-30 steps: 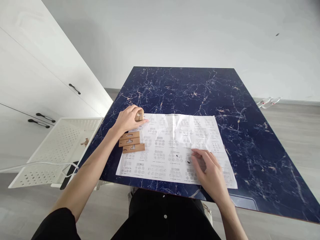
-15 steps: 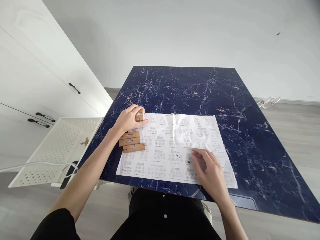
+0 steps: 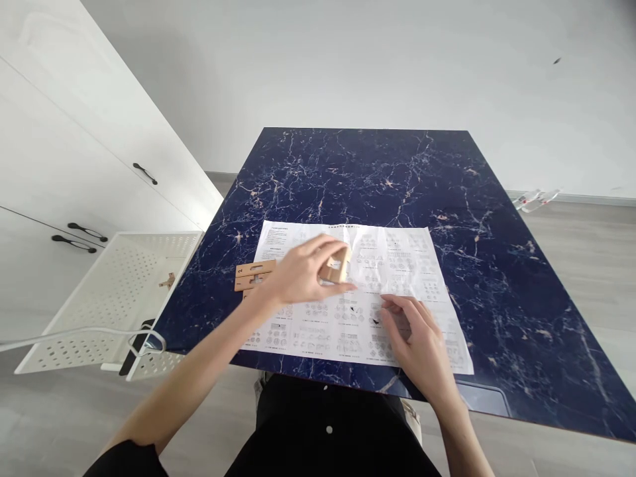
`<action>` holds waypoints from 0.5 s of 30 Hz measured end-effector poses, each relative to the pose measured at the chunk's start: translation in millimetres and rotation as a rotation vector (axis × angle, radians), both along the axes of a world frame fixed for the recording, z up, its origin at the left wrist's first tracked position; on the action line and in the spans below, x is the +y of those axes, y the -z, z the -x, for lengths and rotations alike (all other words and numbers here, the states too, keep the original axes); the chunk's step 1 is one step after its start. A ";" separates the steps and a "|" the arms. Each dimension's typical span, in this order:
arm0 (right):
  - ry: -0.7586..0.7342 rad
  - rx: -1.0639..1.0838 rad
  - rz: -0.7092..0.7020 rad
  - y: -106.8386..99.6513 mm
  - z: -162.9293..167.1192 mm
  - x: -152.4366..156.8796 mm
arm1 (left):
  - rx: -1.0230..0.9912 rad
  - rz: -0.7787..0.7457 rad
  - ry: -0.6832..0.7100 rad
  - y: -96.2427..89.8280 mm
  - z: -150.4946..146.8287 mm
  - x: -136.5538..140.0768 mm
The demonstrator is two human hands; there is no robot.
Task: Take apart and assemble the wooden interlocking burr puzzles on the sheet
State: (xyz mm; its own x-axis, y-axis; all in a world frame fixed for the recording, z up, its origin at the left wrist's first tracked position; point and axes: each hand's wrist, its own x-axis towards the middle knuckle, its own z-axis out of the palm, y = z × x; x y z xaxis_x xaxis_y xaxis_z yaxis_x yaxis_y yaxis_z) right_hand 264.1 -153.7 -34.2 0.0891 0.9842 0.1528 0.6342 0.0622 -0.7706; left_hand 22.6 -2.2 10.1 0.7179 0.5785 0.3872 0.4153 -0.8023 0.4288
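Note:
My left hand (image 3: pixel 309 270) is closed around some notched wooden blocks (image 3: pixel 335 266), held together over the middle of a printed paper sheet (image 3: pixel 397 252). How many blocks are in the grip I cannot tell. My right hand (image 3: pixel 415 338) rests on the sheet's lower right part, thumb and fingers apart, with nothing in it. Beneath my left wrist lie flat wooden bars (image 3: pixel 248 268) with slots and dark marks, one of them showing a 2. My forearm partly covers these bars. Rows of small line drawings fill the sheet.
The sheet lies on a dark blue marbled table (image 3: pixel 348 179). Left of the table stands a white perforated bin (image 3: pixel 89 298) with a small wooden piece (image 3: pixel 167 280) in it and a white cable (image 3: pixel 79 326) across it. White cabinets (image 3: pixel 74 146) stand farther left.
My left hand has carried the wooden blocks from the sheet's upper left corner right and slightly nearer, to its middle. My right hand has stayed in place.

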 end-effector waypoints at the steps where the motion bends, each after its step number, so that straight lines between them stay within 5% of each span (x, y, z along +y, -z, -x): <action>1: -0.002 0.001 -0.003 -0.2 0.0 0.2 | -0.004 -0.002 0.029 4.6 -10.7 -10.6; 7: 0.019 0.027 -0.028 -2.3 0.4 0.7 | 0.072 -0.053 0.020 21.6 -47.9 -57.3; 15: 0.098 0.041 -0.050 -5.9 1.5 0.2 | 0.145 -0.039 -0.022 22.4 -46.4 -71.9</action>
State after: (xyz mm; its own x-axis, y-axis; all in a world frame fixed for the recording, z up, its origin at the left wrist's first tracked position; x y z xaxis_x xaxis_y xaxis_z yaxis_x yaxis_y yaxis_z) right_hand 262.5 -153.5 -28.2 0.1913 0.9618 0.1959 0.6074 0.0407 -0.7933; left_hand 69.0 -74.0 -12.3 0.7555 0.5810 0.3029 0.4879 -0.8074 0.3318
